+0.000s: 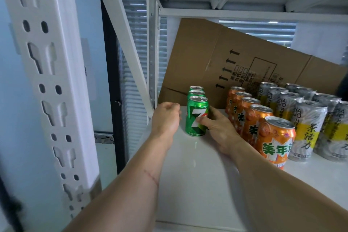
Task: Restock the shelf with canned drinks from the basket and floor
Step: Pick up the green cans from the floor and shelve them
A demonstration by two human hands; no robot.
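1. On the white metal shelf [197, 175] three green cans stand in a row; the right hand [216, 128] grips the front green 7-Up can [196, 117].
2. The left hand [165, 118] hovers beside it, fingers loosely curled.
3. Orange cans [275, 137] and silver-yellow cans [307, 128] line up rightward before a tilted brown cardboard sheet [226, 52].

place: shop stockroom | evidence: white metal shelf [197, 175], rows of canned drinks [275, 137], flattened cardboard box [235, 58]

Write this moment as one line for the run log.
right hand: holds front green can | left hand: beside can, holds nothing | green row: three | shelf: orange cans to the right
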